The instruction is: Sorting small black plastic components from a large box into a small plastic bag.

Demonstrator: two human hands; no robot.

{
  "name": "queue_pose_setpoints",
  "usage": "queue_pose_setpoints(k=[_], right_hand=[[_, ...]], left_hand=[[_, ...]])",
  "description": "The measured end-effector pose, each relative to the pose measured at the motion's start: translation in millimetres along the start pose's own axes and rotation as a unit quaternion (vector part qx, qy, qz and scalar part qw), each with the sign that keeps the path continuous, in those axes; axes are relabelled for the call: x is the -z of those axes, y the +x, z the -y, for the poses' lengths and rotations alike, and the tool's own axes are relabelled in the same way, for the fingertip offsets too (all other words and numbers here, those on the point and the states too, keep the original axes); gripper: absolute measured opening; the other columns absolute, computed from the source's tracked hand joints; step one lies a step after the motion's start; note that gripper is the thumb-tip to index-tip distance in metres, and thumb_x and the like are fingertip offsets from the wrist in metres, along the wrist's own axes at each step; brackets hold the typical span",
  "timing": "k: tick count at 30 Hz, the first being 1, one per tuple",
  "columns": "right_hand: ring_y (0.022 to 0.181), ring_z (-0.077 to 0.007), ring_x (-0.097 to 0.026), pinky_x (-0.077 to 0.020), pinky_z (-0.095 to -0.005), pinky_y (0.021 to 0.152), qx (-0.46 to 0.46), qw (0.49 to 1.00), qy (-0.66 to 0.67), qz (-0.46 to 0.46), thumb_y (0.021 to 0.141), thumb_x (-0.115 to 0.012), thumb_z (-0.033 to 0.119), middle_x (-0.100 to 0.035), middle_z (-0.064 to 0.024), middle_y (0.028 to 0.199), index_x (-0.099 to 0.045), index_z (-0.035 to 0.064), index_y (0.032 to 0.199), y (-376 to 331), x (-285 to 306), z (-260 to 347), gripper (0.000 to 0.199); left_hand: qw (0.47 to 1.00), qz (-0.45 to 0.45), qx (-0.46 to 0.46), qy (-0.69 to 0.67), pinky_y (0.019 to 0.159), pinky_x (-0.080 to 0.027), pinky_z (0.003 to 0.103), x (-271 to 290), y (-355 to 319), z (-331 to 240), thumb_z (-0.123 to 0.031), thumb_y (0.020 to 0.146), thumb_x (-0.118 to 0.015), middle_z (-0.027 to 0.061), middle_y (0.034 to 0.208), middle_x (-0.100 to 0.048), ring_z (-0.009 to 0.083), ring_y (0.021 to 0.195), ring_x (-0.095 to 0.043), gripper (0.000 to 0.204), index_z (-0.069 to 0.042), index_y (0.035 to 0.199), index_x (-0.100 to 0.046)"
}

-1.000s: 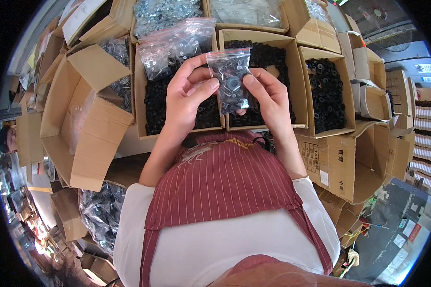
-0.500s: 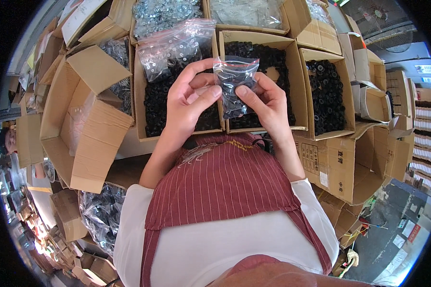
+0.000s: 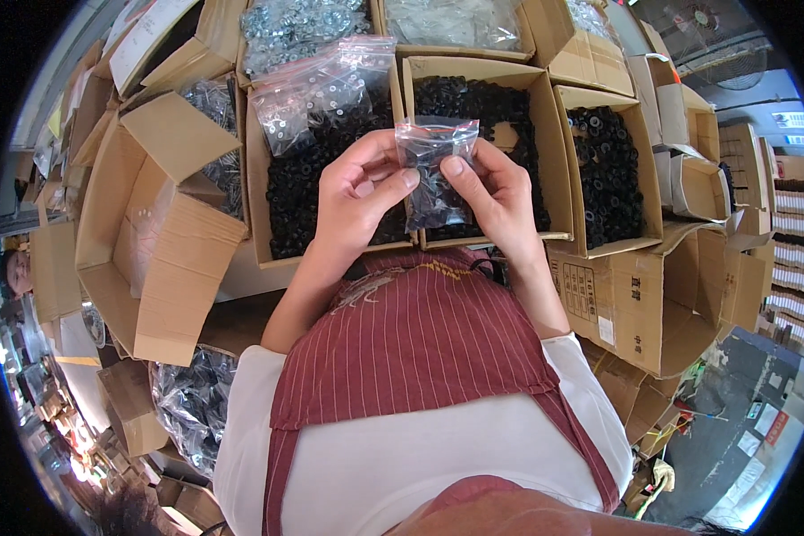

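Between my two hands, a small clear zip bag [image 3: 438,212] with dark pieces inside hangs upright above the boxes. My left hand [image 3: 353,195] pinches its left side, thumb in front and fingers behind. On the opposite side, my right hand [image 3: 500,195] grips it with the thumb pressed on the front, just below the red-lined top. Behind my hands stand cardboard boxes of small black rings: a left box [image 3: 288,201], a middle box [image 3: 558,170] and a right box [image 3: 609,179]. Clear zip bags with pale washers [image 3: 308,100] lie over the left box's contents.
Farther back are a box of silvery metal parts [image 3: 304,36] and a box of clear plastic bags [image 3: 451,25]. An open carton [image 3: 188,277] with raised flaps stands at left, and a large carton [image 3: 612,299] at right. A black-filled plastic bag [image 3: 195,402] sits lower left.
Both hands have lowered the zip bag slightly toward me. My left thumb and fingers have shifted a little on the bag, and my right hand still grips it.
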State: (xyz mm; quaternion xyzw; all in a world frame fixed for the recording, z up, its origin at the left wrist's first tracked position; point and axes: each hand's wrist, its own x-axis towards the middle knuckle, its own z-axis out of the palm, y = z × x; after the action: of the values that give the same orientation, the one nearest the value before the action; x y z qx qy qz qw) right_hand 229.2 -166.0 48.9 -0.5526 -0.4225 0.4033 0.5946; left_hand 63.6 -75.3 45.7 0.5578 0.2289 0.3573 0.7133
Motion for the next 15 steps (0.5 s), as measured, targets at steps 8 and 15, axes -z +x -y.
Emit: queue_pose_setpoints(k=[8,15], right_hand=[[0.079,-0.0024,-0.054,-0.0480,-0.0217,0.068,0.018,0.999,-0.045,-0.013,0.098,-0.066,0.021,-0.068,0.0000,0.086,-0.067,-0.0007,0.113,1,-1,7,0.026],[0.078,-0.0038,-0.056,-0.0488,-0.0222,0.069,0.061,0.995,-0.057,-0.048,0.096,-0.068,0.016,-0.068,-0.0017,0.086,-0.068,0.0005,0.111,0,-7,6,0.021]], left_hand=[[1.000,0.009,-0.005,0.009,0.096,-0.049,0.029,-4,-3,1,0.008,0.090,-0.063,0.0072,0.115,-0.065,0.0137,0.106,-0.063,0.039,0.003,0.128,-0.058],[1.000,0.002,-0.015,0.020,0.093,-0.051,0.028,-9,-4,5,0.008,0.090,-0.063,0.0064,0.113,-0.066,0.0122,0.103,-0.063,0.039,0.003,0.128,-0.058]])
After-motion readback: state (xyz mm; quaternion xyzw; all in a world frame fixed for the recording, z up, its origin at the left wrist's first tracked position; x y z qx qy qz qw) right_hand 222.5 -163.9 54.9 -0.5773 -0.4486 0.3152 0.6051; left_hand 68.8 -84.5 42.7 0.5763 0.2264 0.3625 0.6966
